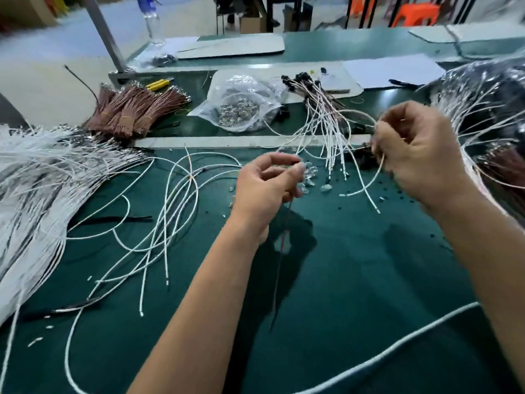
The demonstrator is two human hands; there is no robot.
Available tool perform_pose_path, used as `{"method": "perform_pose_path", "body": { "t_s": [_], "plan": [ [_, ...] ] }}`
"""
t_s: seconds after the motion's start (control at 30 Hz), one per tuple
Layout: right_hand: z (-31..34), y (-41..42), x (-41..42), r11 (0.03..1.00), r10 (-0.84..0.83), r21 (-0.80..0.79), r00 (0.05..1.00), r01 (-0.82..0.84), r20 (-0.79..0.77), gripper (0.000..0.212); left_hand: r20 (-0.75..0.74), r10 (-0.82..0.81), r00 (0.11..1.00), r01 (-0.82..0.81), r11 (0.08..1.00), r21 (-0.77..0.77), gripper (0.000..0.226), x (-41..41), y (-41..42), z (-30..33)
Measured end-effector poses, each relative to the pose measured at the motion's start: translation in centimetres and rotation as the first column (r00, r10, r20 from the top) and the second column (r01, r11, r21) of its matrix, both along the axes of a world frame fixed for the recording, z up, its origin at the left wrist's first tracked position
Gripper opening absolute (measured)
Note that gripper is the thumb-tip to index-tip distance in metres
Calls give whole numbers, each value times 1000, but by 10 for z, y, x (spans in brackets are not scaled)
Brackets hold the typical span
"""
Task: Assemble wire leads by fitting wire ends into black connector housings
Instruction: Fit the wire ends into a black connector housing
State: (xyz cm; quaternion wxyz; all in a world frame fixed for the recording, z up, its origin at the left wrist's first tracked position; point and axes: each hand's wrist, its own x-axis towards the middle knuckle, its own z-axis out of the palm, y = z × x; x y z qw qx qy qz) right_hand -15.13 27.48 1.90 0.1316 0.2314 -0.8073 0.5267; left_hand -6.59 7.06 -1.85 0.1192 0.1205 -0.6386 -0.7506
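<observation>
- Head view: left hand [265, 189] raised over the green tabletop [355, 280], thumb and index curled together, pinching a thin dark wire [281, 268] that hangs down toward the mat.
- Right hand [420, 155] fingers curled round a white wire [372, 177]; wire loops down and out, its free end on the mat. Blurred, exact grip unclear.
- Finished leads with black connector housings [301, 81] piled behind, white tails fanned toward the hands.
- Small clear parts [312, 180] lie just beside the left fingers.
- White wire bulk [34, 172] left; brown wire bundles [133, 109] back left; clear bag of metal terminals [241, 106] centre back; water bottle [152, 21] far back.
- No legible labels or writing.
</observation>
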Motion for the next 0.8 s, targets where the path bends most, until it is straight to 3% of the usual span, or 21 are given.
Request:
{"method": "perform_pose_path", "body": {
  "t_s": [0.13,0.23,0.37,0.5,0.7,0.8],
  "plan": [
    [-15,11,-1,995,-86,-56,993,82,-85,7,28,-335,942,336,940,-51,7,-16,37,6],
    [-24,14,-1,987,-145,-88,983,135,-113,7,49,-485,873,487,869,-86,11,-19,45,5],
    [-32,8,1,951,-91,-293,995,96,30,13,88,-427,900,436,876,-205,13,-21,48,-3],
    [-42,3,4,833,75,-546,962,85,264,12,98,-351,931,364,881,-301,24,-22,41,-9],
    [-44,5,3,712,204,-695,918,99,341,7,74,-387,919,385,842,-379,7,-23,40,-10],
    [-43,4,4,637,370,-766,838,85,401,11,34,-340,940,329,876,-351,2,-25,41,-13]
  ]
}}
